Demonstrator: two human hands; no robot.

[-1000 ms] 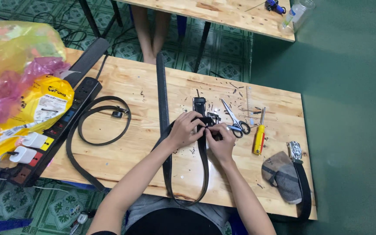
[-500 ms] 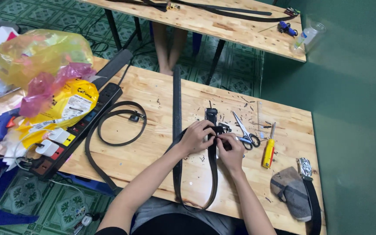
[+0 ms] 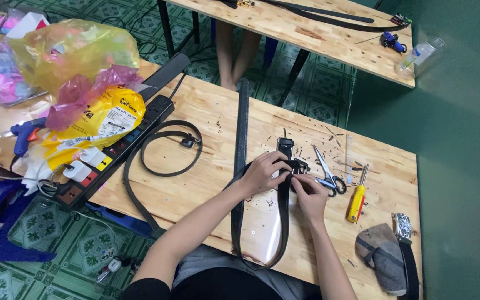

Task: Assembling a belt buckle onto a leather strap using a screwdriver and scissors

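Note:
A long black belt (image 3: 241,133) lies across the wooden table (image 3: 206,183), loops off the near edge and comes back up to its buckle end (image 3: 286,147). My left hand (image 3: 262,173) pinches the strap just left of the metal buckle (image 3: 301,166). My right hand (image 3: 310,191) grips the same spot from the right, fingertips on the buckle. Both hands meet there over the table's middle.
Scissors (image 3: 329,172) and a yellow-handled screwdriver (image 3: 356,201) lie right of my hands. A second belt (image 3: 162,150) coils at left beside a black power strip (image 3: 112,153) and plastic bags (image 3: 73,61). A grey cap (image 3: 381,258) and wristwatch (image 3: 402,226) sit near the right corner. Another table (image 3: 329,39) stands behind.
The camera view has shifted, so the table sits lower and further right in the frame. Both hands stay on the belt buckle with only slight finger movement.

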